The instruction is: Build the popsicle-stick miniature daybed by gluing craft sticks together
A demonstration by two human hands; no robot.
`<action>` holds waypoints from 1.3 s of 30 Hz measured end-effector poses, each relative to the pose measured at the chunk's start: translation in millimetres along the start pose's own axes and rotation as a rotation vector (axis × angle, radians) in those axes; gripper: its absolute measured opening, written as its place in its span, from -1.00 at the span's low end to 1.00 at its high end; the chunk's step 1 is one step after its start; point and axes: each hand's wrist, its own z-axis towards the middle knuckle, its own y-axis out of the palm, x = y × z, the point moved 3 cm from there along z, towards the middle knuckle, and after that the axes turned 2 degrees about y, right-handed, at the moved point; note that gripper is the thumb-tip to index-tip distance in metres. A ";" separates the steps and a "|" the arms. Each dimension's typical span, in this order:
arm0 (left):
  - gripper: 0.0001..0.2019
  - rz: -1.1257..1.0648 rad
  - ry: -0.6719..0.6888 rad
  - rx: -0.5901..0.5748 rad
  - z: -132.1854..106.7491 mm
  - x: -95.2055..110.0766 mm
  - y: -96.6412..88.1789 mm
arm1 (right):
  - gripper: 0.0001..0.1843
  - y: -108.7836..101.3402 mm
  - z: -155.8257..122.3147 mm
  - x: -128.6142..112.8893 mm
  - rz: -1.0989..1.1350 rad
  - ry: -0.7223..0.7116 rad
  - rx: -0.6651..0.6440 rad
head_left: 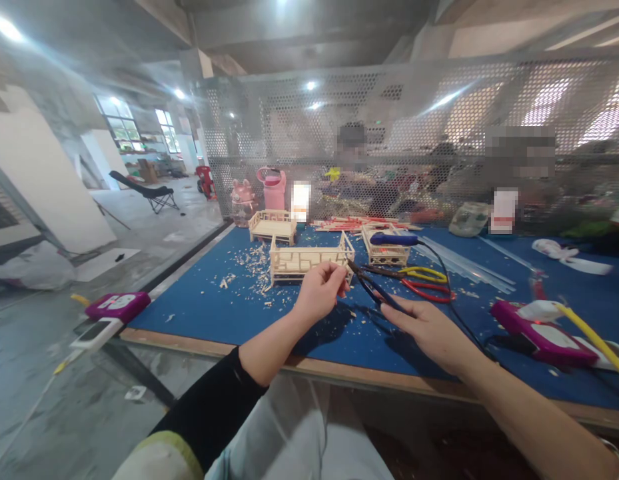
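My left hand [320, 288] is raised over the blue table [204, 310], its fingers pinched on a small thin piece that I cannot make out, just in front of a little wooden bed frame [309, 259]. My right hand [423, 327] holds dark-handled cutting pliers [372, 287]; their tip points up and left towards my left fingertips. Wood chips [252, 263] lie scattered around the frame.
Two more wooden miniatures [272, 225] [386, 252] stand behind, one with a blue tool on it. Yellow and red pliers [426, 280] lie to the right, a purple glue gun [544, 333] further right, another [116, 305] at the left edge. Pink bottles [274, 189] and a mesh screen stand at the back, with people beyond.
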 end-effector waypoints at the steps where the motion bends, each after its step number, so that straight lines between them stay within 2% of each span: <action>1: -0.71 0.005 0.000 0.000 0.0 -0.3 -0.1 | -0.51 0.0 0.6 1.3 -0.021 -0.011 -0.006; 5: -0.73 0.080 0.030 -0.008 -2.2 0.6 -0.6 | -0.51 -0.8 1.3 6.3 -0.075 -0.024 -0.001; 9: -0.79 0.269 0.189 -0.038 -7.5 7.2 -1.0 | -0.51 -0.2 -1.2 4.8 -0.138 -0.025 0.021; 12: -0.79 0.349 0.252 -0.051 -9.8 10.0 -2.0 | -0.58 0.6 -2.2 3.1 -0.141 -0.020 0.061; 15: -0.79 0.351 0.255 -0.071 -10.3 10.0 -1.8 | -0.66 2.0 0.3 5.7 -0.088 -0.019 0.082; 16: -0.78 0.348 0.253 -0.091 -10.7 9.7 -0.9 | -0.62 2.8 1.9 7.5 -0.085 -0.022 0.073; 19: -0.75 0.364 0.257 -0.176 -13.7 9.4 3.5 | -0.35 6.0 8.3 13.9 -0.175 -0.029 0.019; 21: -0.76 0.393 0.263 -0.212 -15.9 9.4 5.5 | -0.26 7.2 13.2 16.9 -0.251 -0.051 0.017; 27: -0.76 0.397 0.281 -0.237 -17.2 9.3 5.7 | -0.38 8.5 22.7 19.8 -0.327 -0.163 0.088; 33: -0.75 0.329 0.251 -0.278 -18.5 7.6 8.3 | -0.20 6.4 20.3 23.8 -0.281 -0.087 -0.037; 39: -0.74 0.238 0.201 -0.316 -20.6 7.2 10.5 | -0.17 1.0 17.3 16.6 -0.303 -0.114 -0.107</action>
